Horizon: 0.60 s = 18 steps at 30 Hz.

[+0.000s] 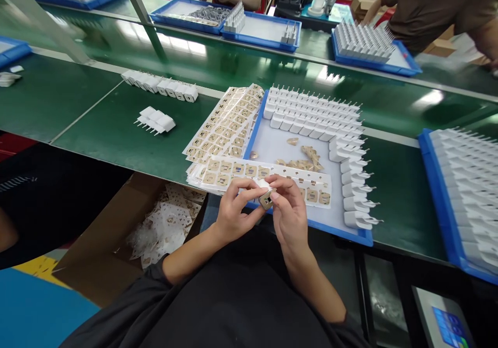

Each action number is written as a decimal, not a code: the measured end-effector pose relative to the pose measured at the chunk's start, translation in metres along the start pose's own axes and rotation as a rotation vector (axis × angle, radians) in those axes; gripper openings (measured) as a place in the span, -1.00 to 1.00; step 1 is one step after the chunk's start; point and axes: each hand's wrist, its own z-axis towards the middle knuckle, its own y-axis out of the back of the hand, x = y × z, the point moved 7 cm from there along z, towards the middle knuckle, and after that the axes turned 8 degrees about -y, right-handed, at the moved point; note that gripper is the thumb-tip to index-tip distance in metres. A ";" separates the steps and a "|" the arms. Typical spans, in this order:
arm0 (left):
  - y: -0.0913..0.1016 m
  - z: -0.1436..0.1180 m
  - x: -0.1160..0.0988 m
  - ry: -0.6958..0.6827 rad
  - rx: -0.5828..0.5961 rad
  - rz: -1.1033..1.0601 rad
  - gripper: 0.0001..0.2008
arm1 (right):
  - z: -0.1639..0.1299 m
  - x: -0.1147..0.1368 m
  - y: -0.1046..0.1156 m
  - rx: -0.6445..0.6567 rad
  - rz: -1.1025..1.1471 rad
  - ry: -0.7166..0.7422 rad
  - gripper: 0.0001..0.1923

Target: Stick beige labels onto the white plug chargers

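A brown cardboard box of spent white label backings sits low at left, below the green conveyor table. The left hand and right hand meet just in front of the table edge, fingertips of both pinched shut on 1 small white plug adapter. Behind them lie white sheets of tan stickers, overlapping the blue plastic tray of white adapters.
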 end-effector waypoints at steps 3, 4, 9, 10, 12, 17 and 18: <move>-0.002 -0.003 -0.001 -0.028 -0.004 0.004 -0.60 | 0.000 0.001 0.000 -0.036 -0.024 0.014 -0.95; -0.003 -0.004 -0.002 -0.038 -0.005 0.009 -0.59 | 0.000 0.002 0.001 -0.054 -0.033 0.016 -0.96; -0.003 -0.005 0.000 -0.030 -0.012 0.005 -0.62 | 0.001 0.004 0.003 -0.058 -0.034 0.014 -0.96; -0.002 -0.005 0.002 -0.011 -0.013 -0.009 -0.63 | 0.002 0.003 0.003 -0.029 -0.027 0.002 -0.91; -0.002 -0.004 0.006 0.032 -0.011 -0.048 -0.64 | 0.003 0.002 0.004 0.044 -0.025 -0.018 -0.80; -0.002 -0.002 0.007 0.045 0.033 -0.110 -0.63 | 0.004 0.022 0.009 0.047 -0.330 0.214 -0.83; -0.002 -0.002 0.008 0.063 0.045 -0.109 -0.63 | 0.001 0.031 0.009 0.015 -0.453 0.329 -0.84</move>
